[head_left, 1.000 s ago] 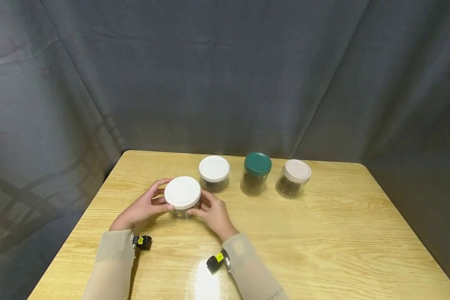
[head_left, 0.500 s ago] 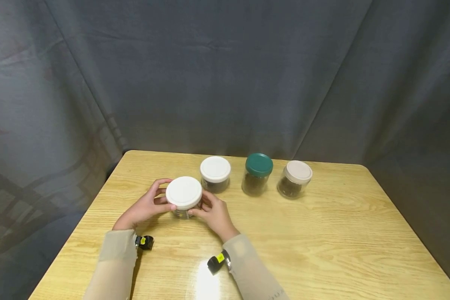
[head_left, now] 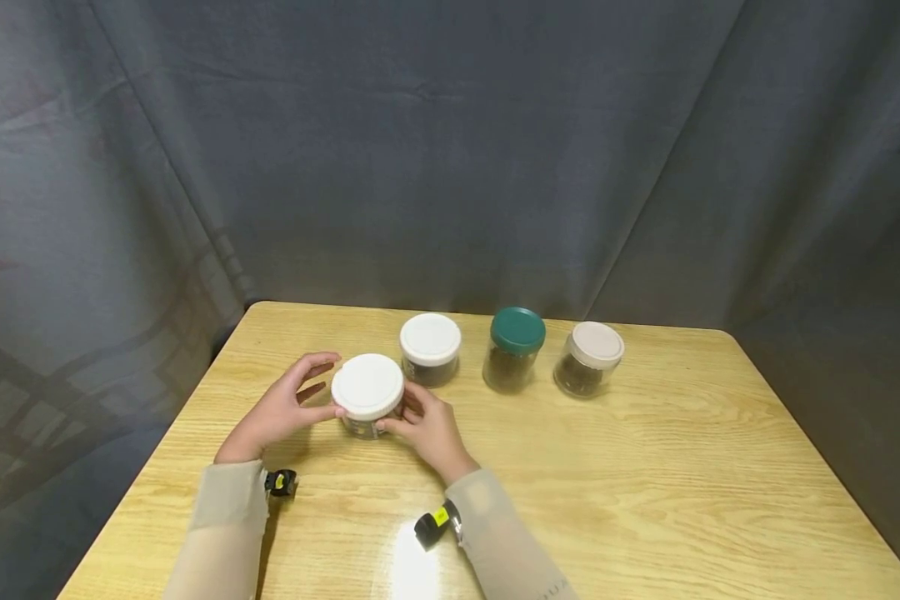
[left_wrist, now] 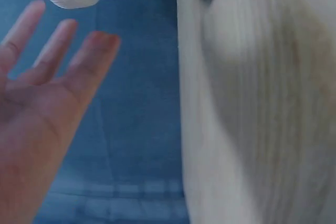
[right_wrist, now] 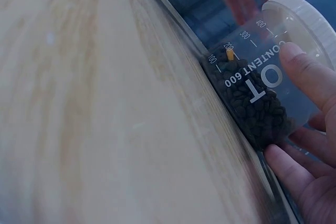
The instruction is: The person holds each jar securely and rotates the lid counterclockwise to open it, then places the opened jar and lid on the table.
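The right hand (head_left: 429, 427) grips the front white-lidded jar (head_left: 367, 387) toward the left of the desk (head_left: 667, 467), the left hand (head_left: 279, 412) spread loosely beside it; stiff, smooth, probably fairly light, it seems safest held around its sides.

The left sleeve (head_left: 221, 525) and right sleeve (head_left: 506, 537) are beige, the right bearing dark lettering (head_left: 553, 591); at each sits a small black camera (head_left: 425, 531) with a yellow sticker (head_left: 441, 516).
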Demonstrator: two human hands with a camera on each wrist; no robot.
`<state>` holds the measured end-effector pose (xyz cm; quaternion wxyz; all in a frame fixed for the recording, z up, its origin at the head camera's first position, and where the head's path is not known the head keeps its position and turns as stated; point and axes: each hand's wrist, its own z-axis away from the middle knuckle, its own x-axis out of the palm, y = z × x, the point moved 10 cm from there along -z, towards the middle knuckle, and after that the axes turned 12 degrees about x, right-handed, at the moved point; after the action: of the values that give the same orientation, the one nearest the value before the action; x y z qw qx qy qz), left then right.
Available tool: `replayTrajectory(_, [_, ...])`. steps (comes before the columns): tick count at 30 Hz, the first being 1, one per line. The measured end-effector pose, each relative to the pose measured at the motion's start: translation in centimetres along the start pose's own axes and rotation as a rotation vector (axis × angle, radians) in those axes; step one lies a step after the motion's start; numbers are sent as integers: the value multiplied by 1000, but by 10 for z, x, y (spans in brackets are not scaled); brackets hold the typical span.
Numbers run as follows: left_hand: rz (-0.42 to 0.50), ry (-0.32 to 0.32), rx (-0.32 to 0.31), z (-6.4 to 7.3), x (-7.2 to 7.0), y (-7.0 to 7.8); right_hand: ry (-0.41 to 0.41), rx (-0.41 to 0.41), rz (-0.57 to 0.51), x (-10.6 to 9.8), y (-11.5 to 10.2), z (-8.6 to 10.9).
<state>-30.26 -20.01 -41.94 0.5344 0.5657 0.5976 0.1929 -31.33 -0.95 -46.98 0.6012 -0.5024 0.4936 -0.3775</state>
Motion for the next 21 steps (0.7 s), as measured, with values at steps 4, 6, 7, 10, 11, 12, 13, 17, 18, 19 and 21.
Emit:
replayTrajectory(4, [-105,-3,113,-5,1,17,-2,-9,5,0,0,0])
replayTrajectory(6, [-156,-16,154,-7,4,23,-2,-14,8,0,0,0])
replayTrajectory(7, [-188,-24,167,-7,5,24,-2,-20,9,0,-1,0])
replayTrajectory(10, [-259,-50,184,-9,10,25,-5,-26,4,0,-2,0])
replayTrajectory(11, [-274,-57,185,-9,11,25,-5,-28,2,0,-2,0])
replayTrajectory(12, [-286,-63,185,-9,12,24,-6,-31,-1,0,-2,0])
replayTrajectory(13, [-292,-66,182,-9,13,23,-8,-33,-4,0,-2,0])
replayTrajectory(17, [-293,-73,170,-9,15,22,-12,-27,-1,0,-1,-1])
replayTrajectory(18, [-296,-75,164,-9,16,22,-13,-25,2,0,-1,-1])
replayTrajectory(19, [-301,-75,161,-8,16,22,-13,-23,6,0,-1,-1])
replayTrajectory(21, [-306,-74,156,-8,16,23,-13,-19,11,0,-1,-1])
